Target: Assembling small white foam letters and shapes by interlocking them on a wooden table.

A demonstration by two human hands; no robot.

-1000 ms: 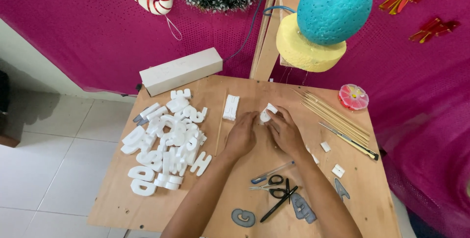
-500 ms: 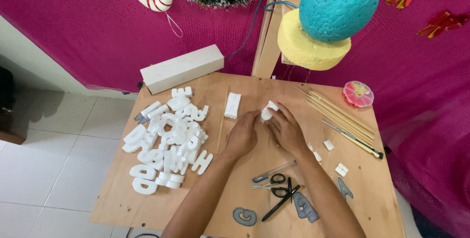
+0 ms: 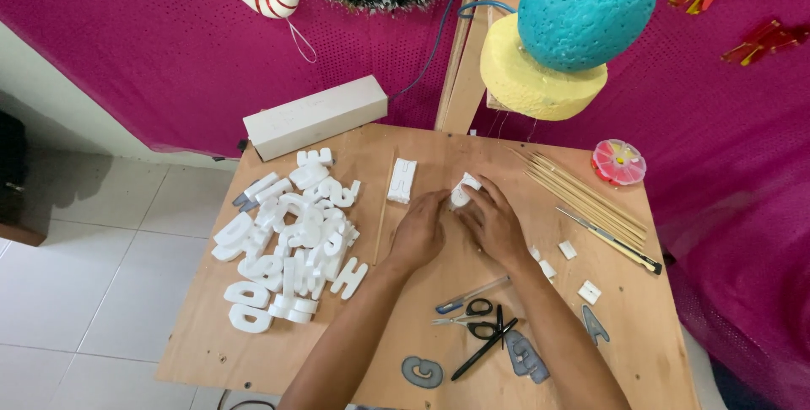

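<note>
Right now both my left hand (image 3: 419,231) and right hand (image 3: 494,223) close their fingers around a small white foam piece (image 3: 462,191) mid-counter (image 3: 405,351); shaping it seems underway, needing a steady, gentle grip next.

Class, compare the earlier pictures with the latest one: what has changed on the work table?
Almost nothing. Both hands, left hand and right hand, stay closed around the small white foam piece at the middle of the table. The pile of white foam letters, the scissors and the wooden sticks lie as before.
</note>
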